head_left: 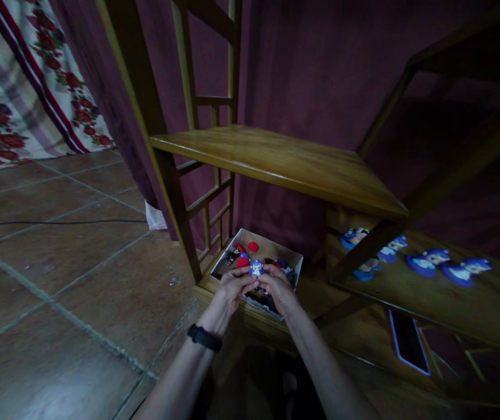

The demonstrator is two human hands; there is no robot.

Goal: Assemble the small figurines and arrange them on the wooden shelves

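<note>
A small blue-and-white figurine (256, 269) is pinched between my two hands, above a shallow white cardboard box (273, 242). My left hand (232, 286), below a black wristband, grips the figurine's left side. On its right side are the closed fingers of my right hand (278, 283). Inside the box lie several figurine parts, among them a red round piece (253, 247) and a dark figure (233, 255). My hands hide the middle of the box.
The box sits on the low board of a wooden shelf unit, under a wooden shelf (276, 154). To the right, several blue figurines (433, 261) stand on another board, with a phone (408, 341) lower down. A black cable (57, 222) crosses the tiled floor.
</note>
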